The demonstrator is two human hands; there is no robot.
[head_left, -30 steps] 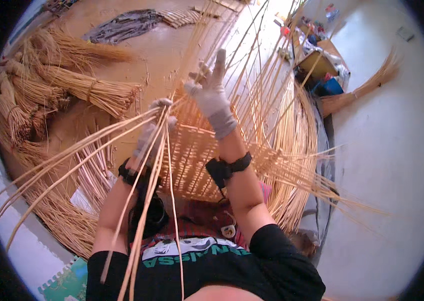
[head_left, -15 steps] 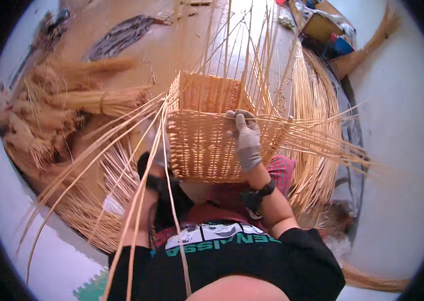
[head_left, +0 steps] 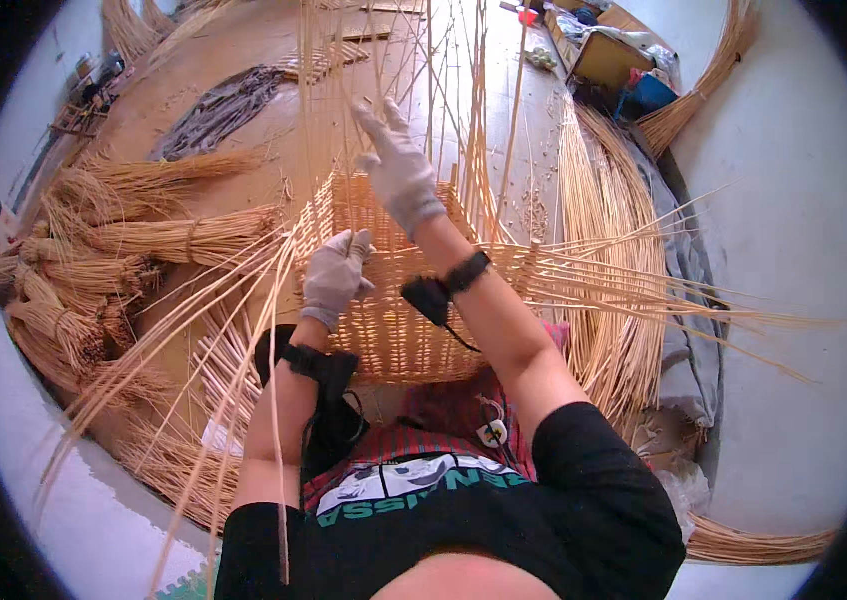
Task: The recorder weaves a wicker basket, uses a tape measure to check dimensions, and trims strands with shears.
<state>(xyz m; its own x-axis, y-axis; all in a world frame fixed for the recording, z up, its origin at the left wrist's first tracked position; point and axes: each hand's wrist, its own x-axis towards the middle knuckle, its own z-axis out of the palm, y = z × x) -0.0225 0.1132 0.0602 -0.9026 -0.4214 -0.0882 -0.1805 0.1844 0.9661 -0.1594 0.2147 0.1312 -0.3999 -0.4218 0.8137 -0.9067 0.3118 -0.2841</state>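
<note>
Your left hand, gloved, has its fingers curled together, pinched on a long cane strand at the near-left edge of the woven basket; which single strand is hard to tell, several run past the knuckles. Your right hand, also gloved, is raised over the far rim with fingers spread apart, index pointing up among the upright stakes, touching or parting them, not clamped on any that I can see. A dark band sits on each wrist. The basket rests in your lap against your knees, tipped so its side faces you. The side wall looks tightly woven from base to about rim height, so the bulk of the weave is judged done. Left to do: the stakes stand unwoven well above the rim, and more loose ends fan out to the right and down-left, so the top border and trimming look unfinished. Further out, tied bundles of cane lie on the floor at your left, a dark mat beyond them, more cane fanned along the right, and a box with clutter at the far right. Grey cloth lies under the right-hand cane.
</note>
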